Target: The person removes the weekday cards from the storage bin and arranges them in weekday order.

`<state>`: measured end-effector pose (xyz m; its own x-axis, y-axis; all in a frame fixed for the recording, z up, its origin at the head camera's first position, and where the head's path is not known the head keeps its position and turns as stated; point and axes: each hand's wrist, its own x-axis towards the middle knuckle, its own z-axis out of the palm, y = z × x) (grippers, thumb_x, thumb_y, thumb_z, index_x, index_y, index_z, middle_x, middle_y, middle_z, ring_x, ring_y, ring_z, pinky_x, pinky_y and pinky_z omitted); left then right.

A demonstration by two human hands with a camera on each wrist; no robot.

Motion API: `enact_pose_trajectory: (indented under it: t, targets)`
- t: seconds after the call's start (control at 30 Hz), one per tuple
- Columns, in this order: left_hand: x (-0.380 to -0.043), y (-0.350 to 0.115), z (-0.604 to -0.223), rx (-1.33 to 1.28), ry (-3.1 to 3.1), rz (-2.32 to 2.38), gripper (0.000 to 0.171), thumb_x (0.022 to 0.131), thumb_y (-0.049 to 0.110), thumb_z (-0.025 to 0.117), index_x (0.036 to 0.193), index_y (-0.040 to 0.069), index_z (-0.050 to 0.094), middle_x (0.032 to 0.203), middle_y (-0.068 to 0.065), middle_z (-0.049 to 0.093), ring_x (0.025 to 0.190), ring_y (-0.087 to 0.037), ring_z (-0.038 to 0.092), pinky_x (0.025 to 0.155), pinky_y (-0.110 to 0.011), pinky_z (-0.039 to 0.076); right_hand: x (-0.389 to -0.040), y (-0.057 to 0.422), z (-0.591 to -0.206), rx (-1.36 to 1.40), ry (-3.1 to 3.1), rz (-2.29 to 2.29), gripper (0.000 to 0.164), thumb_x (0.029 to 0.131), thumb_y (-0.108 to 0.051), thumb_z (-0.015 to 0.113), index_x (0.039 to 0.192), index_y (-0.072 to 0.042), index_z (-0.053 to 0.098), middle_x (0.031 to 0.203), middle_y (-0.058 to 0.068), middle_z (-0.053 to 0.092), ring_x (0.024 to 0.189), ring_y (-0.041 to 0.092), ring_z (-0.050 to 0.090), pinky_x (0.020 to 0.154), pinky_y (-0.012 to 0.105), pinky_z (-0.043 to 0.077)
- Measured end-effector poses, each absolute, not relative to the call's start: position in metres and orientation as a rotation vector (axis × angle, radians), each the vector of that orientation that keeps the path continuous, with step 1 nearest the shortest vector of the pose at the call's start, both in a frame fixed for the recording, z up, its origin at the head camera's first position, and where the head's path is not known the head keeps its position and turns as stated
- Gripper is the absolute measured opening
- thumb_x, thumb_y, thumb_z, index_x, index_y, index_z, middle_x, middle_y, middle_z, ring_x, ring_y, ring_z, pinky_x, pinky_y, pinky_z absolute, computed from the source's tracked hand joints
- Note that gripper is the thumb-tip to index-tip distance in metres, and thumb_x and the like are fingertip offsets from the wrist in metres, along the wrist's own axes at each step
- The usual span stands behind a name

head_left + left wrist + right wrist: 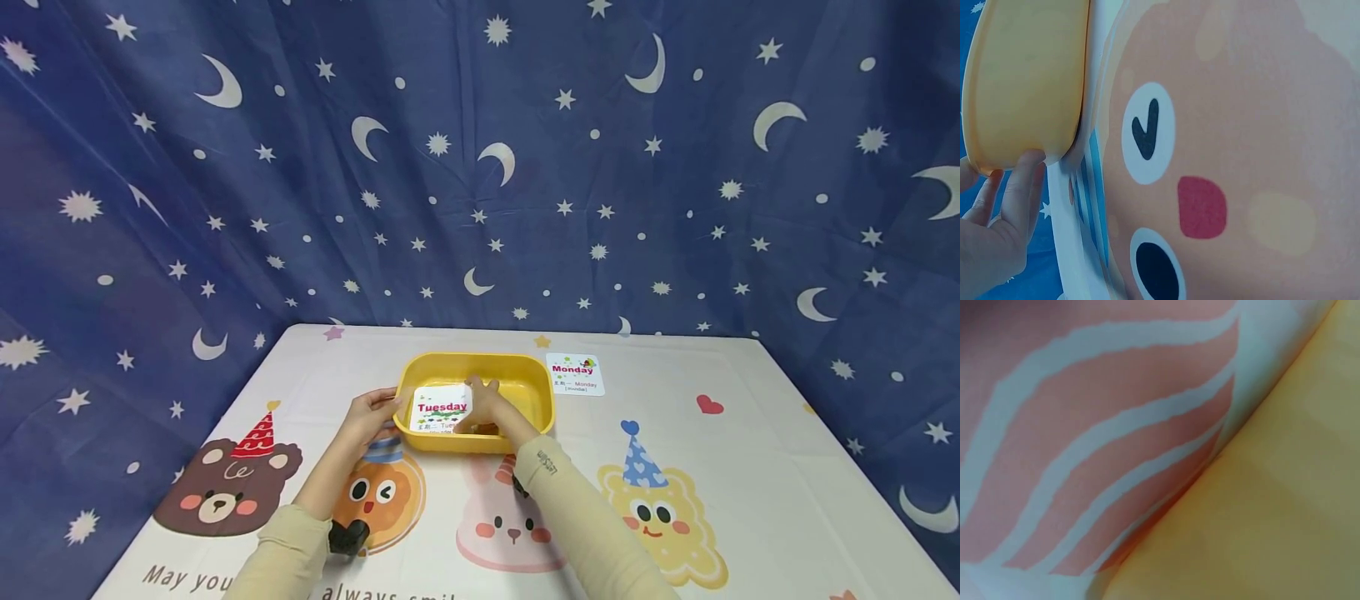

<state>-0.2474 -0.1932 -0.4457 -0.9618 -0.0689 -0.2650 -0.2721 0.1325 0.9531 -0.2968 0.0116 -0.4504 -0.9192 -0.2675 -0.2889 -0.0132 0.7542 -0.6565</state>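
In the head view a yellow plastic box (532, 392) sits on the table, a white "Tuesday" card (431, 408) inside its left half. My left hand (369, 421) holds the box's left end, with fingertips against the outer wall; the left wrist view shows the fingers (1019, 187) at that end. Reaching over the front wall, my right hand (483, 408) is inside the box and grips the card's right edge, covering part of its print. The front wall hides the card's bottom edge. Only the box wall (1260, 525) and printed cloth show in the right wrist view.
A white "Monday" card (576, 375) lies flat at the box's right back corner. The white tablecloth (750, 467) has printed cartoon figures. A blue curtain (480, 167) with moons and stars hangs behind the table.
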Motion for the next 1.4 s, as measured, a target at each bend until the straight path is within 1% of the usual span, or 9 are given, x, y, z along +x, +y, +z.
enact_pose_trajectory:
  t: [0.27,0.5,0.73,0.87,1.0,1.1,1.2,1.3,1.4]
  targets:
    - [-0.247,-0.193,-0.445,-0.332,2.243,1.946,0.043,0.098,0.012,0.05,0.136,-0.005,0.042,0.132,-0.029,0.048,0.085,-0.015,0.064,0.071,-0.027,0.061,-0.298,0.013,-0.454,-0.22,2.585,-1.044,0.088,0.069,-0.012,0.084,0.136,-0.009,0.027,0.128,0.026,0.033,0.091,0.031,0.05,0.084,0.036,0.052]
    - [-0.247,-0.194,-0.447,-0.32,2.229,1.968,0.042,0.098,0.01,0.049,0.136,-0.006,0.041,0.132,-0.03,0.047,0.082,-0.013,0.064,0.07,-0.026,0.061,-0.297,0.014,-0.454,-0.173,2.557,-1.125,0.085,0.07,-0.007,0.083,0.134,-0.01,0.026,0.129,0.028,0.035,0.096,0.033,0.049,0.09,0.044,0.051]
    - [-0.248,-0.194,-0.448,-0.325,2.233,1.963,0.043,0.098,0.011,0.05,0.136,-0.006,0.042,0.132,-0.03,0.048,0.084,-0.014,0.064,0.071,-0.027,0.061,-0.299,0.014,-0.455,-0.125,2.529,-1.204,0.078,0.072,-0.001,0.079,0.129,-0.01,0.027,0.124,0.028,0.038,0.09,0.031,0.046,0.073,0.033,0.047]
    - [-0.248,-0.194,-0.447,-0.336,2.236,1.952,0.043,0.097,0.011,0.05,0.136,-0.005,0.042,0.131,-0.029,0.048,0.083,-0.014,0.064,0.071,-0.026,0.061,-0.301,0.015,-0.456,-0.12,2.527,-1.275,0.079,0.071,0.003,0.079,0.127,-0.006,0.025,0.108,0.025,0.048,0.079,0.027,0.045,0.065,0.028,0.043]
    - [-0.25,-0.193,-0.444,-0.343,2.25,1.942,0.042,0.097,0.012,0.05,0.136,-0.005,0.042,0.131,-0.028,0.049,0.082,-0.014,0.064,0.068,-0.025,0.061,-0.306,0.018,-0.46,-0.167,2.527,-1.332,0.077,0.075,0.005,0.074,0.131,-0.003,0.022,0.097,0.025,0.056,0.065,0.021,0.044,0.056,0.022,0.04]
    - [-0.249,-0.192,-0.444,-0.347,2.255,1.935,0.042,0.097,0.012,0.05,0.135,-0.005,0.043,0.13,-0.028,0.049,0.079,-0.013,0.063,0.067,-0.024,0.06,-0.308,0.023,-0.46,-0.156,2.488,-1.387,0.076,0.078,0.006,0.07,0.135,-0.004,0.021,0.105,0.025,0.055,0.063,0.019,0.045,0.05,0.02,0.041]
    - [-0.248,-0.192,-0.445,-0.339,2.253,1.926,0.043,0.098,0.012,0.05,0.136,-0.006,0.042,0.13,-0.029,0.049,0.079,-0.012,0.063,0.067,-0.024,0.06,-0.308,0.027,-0.46,-0.122,2.438,-1.456,0.076,0.079,0.011,0.067,0.138,-0.005,0.022,0.113,0.024,0.051,0.071,0.02,0.049,0.047,0.019,0.045]
    - [-0.247,-0.192,-0.445,-0.346,2.254,1.923,0.042,0.097,0.012,0.05,0.135,-0.005,0.043,0.13,-0.029,0.049,0.079,-0.013,0.063,0.067,-0.024,0.06,-0.308,0.03,-0.459,-0.122,2.397,-1.513,0.073,0.08,0.015,0.062,0.137,-0.005,0.022,0.114,0.025,0.051,0.076,0.022,0.053,0.048,0.022,0.049]
    - [-0.247,-0.192,-0.445,-0.358,2.261,1.92,0.042,0.097,0.012,0.05,0.135,-0.004,0.043,0.13,-0.028,0.049,0.08,-0.014,0.063,0.067,-0.024,0.06,-0.308,0.033,-0.458,-0.137,2.343,-1.57,0.071,0.08,0.02,0.056,0.137,-0.005,0.021,0.113,0.027,0.053,0.077,0.023,0.057,0.053,0.027,0.055]
